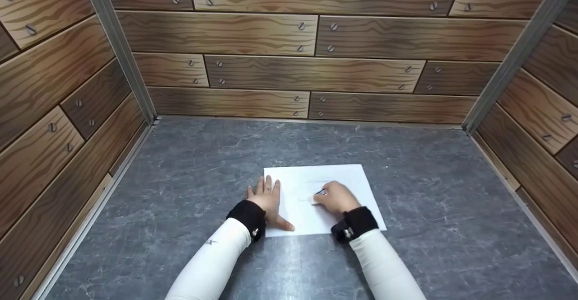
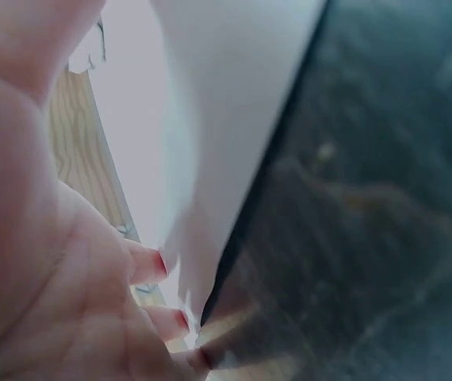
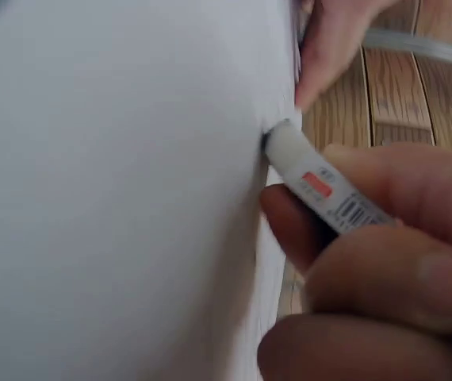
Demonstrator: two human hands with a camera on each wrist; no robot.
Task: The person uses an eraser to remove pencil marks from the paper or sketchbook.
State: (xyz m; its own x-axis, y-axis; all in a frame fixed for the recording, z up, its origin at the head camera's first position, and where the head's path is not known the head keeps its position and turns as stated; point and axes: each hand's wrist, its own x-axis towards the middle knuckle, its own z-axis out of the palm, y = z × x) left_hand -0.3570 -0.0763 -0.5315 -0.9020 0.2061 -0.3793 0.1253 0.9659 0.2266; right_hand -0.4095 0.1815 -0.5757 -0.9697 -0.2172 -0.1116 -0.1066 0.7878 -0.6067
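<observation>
A sheet of white paper (image 1: 311,222) lies flat on the grey tabletop, with faint grey lines (image 1: 318,180) on its upper middle. My left hand (image 1: 266,205) rests on the sheet's left edge, fingers spread and thumb out near the lower edge. In the left wrist view its palm and fingertips (image 2: 158,264) show beside the paper's edge. Over the right half of the sheet, my right hand (image 1: 339,198) pinches a white eraser (image 3: 313,175) between thumb and fingers. The eraser carries a red mark and a barcode, and its darkened end meets the paper.
Dark grey marbled tabletop (image 1: 203,164) surrounds the sheet. Wood-patterned panels (image 1: 311,74) wall in the back and both sides, with grey metal strips (image 1: 126,60) at the corners. Black bands (image 1: 247,218) wrap both wrists over white sleeves.
</observation>
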